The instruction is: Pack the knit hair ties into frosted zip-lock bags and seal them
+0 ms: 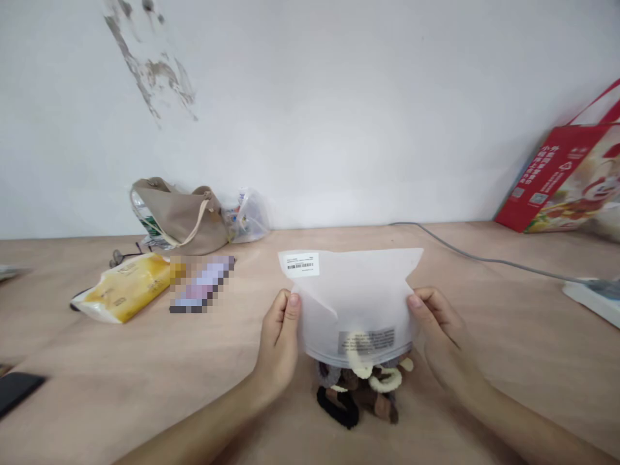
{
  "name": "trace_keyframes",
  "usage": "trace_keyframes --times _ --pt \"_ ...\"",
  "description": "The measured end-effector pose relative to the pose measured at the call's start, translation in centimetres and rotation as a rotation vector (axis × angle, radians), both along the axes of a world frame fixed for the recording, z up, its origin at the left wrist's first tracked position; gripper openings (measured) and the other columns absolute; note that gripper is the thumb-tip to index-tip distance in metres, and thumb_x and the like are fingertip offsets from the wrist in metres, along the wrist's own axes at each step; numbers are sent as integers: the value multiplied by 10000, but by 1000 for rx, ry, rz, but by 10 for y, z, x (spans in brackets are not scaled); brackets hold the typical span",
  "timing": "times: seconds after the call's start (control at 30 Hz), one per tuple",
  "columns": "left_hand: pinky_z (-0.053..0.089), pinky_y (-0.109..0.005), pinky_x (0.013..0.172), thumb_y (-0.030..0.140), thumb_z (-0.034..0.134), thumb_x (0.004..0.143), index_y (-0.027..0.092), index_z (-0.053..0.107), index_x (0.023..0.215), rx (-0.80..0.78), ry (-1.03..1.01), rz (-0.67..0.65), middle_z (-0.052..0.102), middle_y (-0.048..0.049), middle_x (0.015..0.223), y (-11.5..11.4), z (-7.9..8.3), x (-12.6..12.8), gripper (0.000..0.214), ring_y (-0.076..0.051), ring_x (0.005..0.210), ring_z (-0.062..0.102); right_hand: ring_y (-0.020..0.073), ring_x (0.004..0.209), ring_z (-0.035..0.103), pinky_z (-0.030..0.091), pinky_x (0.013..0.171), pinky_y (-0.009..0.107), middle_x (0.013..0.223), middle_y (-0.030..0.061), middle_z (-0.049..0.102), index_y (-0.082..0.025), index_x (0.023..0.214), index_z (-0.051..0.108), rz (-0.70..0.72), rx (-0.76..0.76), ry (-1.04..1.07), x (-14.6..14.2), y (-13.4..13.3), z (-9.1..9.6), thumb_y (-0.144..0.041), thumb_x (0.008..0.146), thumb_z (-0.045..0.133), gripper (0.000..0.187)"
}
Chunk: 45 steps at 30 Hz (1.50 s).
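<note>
Both my hands hold up a translucent white plastic bag (356,303) by its sides, with a barcode label (300,264) at its upper left corner. My left hand (278,342) pinches the bag's left edge, and my right hand (443,332) grips the right edge. Just below the bag lies a heap of fabric hair ties (358,400) in black, brown and cream. A cream hair tie (359,355) shows through the plastic, and the bag's lower edge overlaps the top of the heap.
Farther along the wooden table (252,336) lie a yellow packet (121,289), a pixelated object (201,284), a beige handbag (179,219) and a plastic bag (247,216). To the right are a red printed carrier bag (562,177), a grey cable (484,258) and a white power strip (593,298).
</note>
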State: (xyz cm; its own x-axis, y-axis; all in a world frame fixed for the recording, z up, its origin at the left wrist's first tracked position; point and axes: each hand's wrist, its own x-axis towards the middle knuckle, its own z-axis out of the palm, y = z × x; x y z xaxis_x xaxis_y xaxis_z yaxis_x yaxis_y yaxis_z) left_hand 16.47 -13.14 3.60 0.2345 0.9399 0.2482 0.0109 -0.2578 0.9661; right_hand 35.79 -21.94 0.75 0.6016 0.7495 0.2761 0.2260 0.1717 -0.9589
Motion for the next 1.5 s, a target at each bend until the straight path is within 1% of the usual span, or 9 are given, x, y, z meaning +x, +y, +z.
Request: trace_keyframes --times 0.2,0.37,0.5,0.63,0.73,0.9,1.03,1.23,1.5 --pt "418 -212 586 504 629 768 172 577 706 -199 -156 -71 577 28 651 6 -1 7 342 -132 616 517 143 571 463 384 511 245 637 -31 513 -226 732 499 35 -33 76 1 6 -3 -521 850 502 317" --pt "440 -213 602 446 624 762 181 576 731 -213 -239 -48 589 43 648 25 2 20 271 -128 618 545 138 615 438 363 541 232 641 -40 489 -221 678 507 30 -16 115 6 20 8 -522 810 552 332" --pt "455 -230 593 391 622 735 173 540 687 -257 -251 -21 598 24 641 40 1 32 237 -145 629 579 127 570 423 338 521 232 590 -50 471 -211 642 524 38 -39 165 15 38 6 -510 768 590 331" --pt "474 -245 586 279 647 711 182 512 779 -296 -224 45 619 14 675 51 -11 35 180 -153 629 612 136 564 495 359 512 233 608 -50 562 -208 833 595 19 -57 240 24 50 -3 -453 680 676 300" --pt "509 -293 714 252 655 723 179 537 972 -266 -210 58 674 -56 896 56 -17 33 284 -194 836 654 135 542 510 359 486 232 601 -49 575 -203 932 613 11 -46 278 28 52 -6 -418 619 726 396" --pt "435 -338 965 304 668 743 173 607 1075 -92 -214 -19 628 -85 1188 51 -11 31 362 -239 1142 556 147 651 562 415 552 251 720 -4 617 -203 850 665 37 61 290 22 48 0 -416 571 773 367" --pt "434 -345 979 354 658 762 178 605 1121 34 -234 -39 632 -74 1203 44 -5 28 403 -243 1143 558 120 643 542 413 560 241 746 -27 595 -241 859 670 49 148 289 17 42 9 -382 591 780 323" --pt "399 -356 1007 435 596 813 199 627 1123 167 -276 2 616 -59 1221 46 -3 20 391 -250 1184 517 111 594 519 387 520 235 695 -45 583 -261 903 688 54 141 334 18 37 22 -354 607 767 320" --pt "430 -380 941 556 500 809 180 709 1032 58 -229 -54 645 -76 1144 47 -6 16 484 -270 1088 552 146 590 578 423 501 247 685 -1 656 -203 894 714 72 45 402 22 40 15 -353 607 733 325"
